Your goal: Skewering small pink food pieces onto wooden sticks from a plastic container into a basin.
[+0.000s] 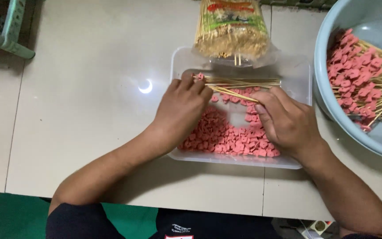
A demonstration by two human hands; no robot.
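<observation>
Several skewers (244, 84) lying sideways, tips toward left hand (183, 108) | left pinches pink piece (200, 76) | right hand (284, 121) grips the bunch

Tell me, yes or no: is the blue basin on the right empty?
No. The blue basin holds a pile of finished skewers, each bamboo stick tipped with a pink piece.

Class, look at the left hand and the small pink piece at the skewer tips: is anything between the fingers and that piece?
Nothing visible is. The left hand has its fingers right at the pink piece on the tips of the bamboo skewers, above the clear tray. The right hand holds the skewers farther along.
</observation>
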